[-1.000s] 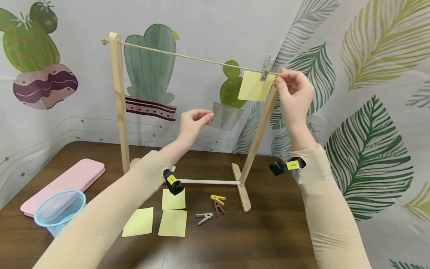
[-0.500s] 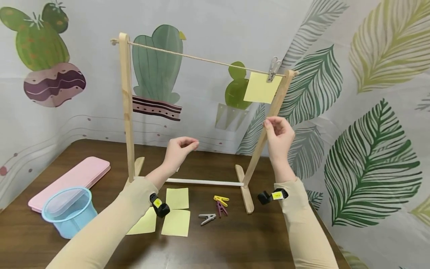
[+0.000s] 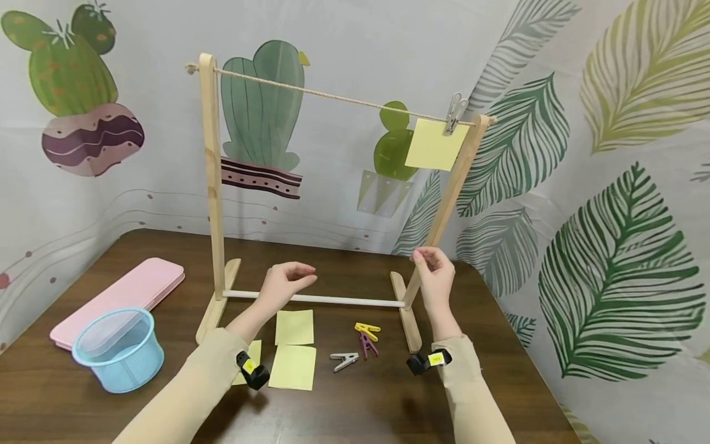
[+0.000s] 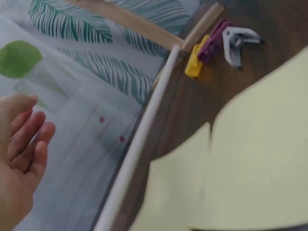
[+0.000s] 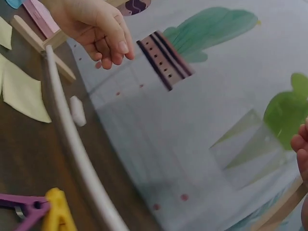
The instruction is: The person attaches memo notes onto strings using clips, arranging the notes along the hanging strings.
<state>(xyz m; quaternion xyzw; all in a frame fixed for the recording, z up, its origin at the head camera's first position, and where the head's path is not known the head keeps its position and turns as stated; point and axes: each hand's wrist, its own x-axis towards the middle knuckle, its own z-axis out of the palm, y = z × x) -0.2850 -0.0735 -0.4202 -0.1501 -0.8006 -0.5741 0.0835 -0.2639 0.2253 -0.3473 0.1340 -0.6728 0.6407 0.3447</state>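
Note:
My left hand (image 3: 284,285), loosely curled and holding nothing, hovers over the white crossbar (image 3: 338,300) of a wooden stand. Level with the foot of the right post (image 3: 457,176), my right hand (image 3: 436,279) is also empty, fingers bent loosely. A grey clothespin (image 3: 455,115) clips a yellow sticky note (image 3: 435,145) to the string (image 3: 333,98), beside that post. Below the hands lie a yellow clothespin (image 3: 367,330), a purple clothespin (image 3: 367,345) and a grey clothespin (image 3: 345,360). Left of them are three yellow notes, including a front one (image 3: 293,367); my left sleeve partly covers another (image 3: 253,357).
A light blue mesh basket (image 3: 124,364) stands at the left of the dark wooden table (image 3: 355,413), in front of a flat pink case (image 3: 119,299). The left post (image 3: 212,179) rises behind my left arm. A printed cloth (image 3: 344,37) hangs behind the stand.
My right hand has come away from the string beside the clipped note and lowered toward the table. My left hand has dropped too, slightly leftward. The clipped note stays hanging.

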